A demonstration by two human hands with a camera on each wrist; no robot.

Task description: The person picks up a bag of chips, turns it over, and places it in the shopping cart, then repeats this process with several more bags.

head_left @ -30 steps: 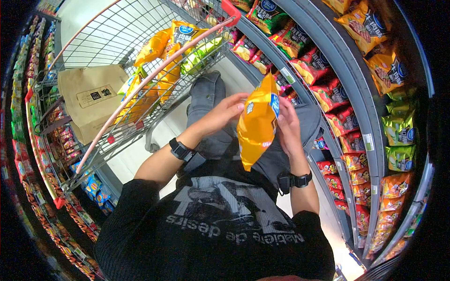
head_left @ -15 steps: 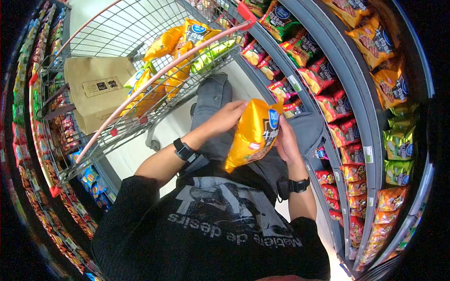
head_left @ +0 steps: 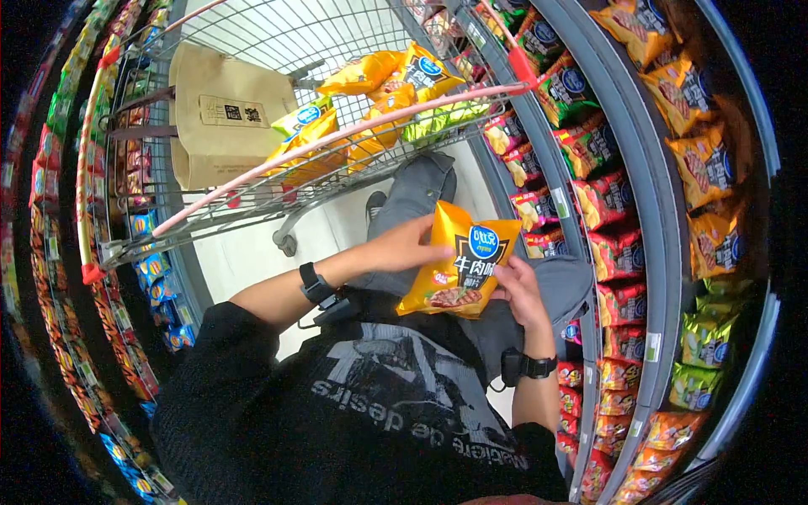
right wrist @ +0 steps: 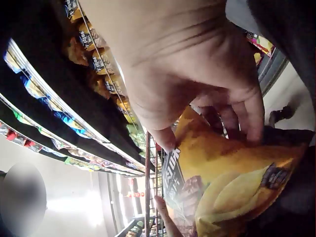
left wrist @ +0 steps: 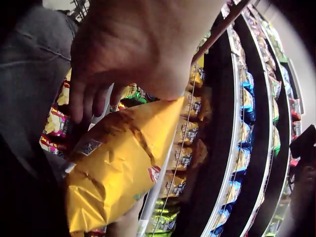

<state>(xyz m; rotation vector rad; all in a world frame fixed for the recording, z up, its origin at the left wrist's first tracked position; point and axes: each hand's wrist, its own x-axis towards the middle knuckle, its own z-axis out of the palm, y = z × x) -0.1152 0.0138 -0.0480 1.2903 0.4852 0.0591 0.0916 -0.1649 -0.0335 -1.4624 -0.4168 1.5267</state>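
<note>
A yellow bag of potato chips is held between both hands over the person's knees, its printed front with the blue logo turned up. My left hand grips its left edge, thumb on the front and fingers going behind. At the right edge, my right hand pinches it, thumb on the printed face. The left wrist view shows the bag's plainer yellow side below the left hand. In the right wrist view, a chip picture on the bag shows beneath the right hand.
A wire shopping cart stands ahead to the left, holding a brown paper bag, several yellow chip bags and a green one. Curved-looking shelves of chip bags run close on the right, with more snack racks at far left.
The bag has turned from edge-on to show its printed front, both hands still holding it. The head view has shifted, so the cart appears farther right.
</note>
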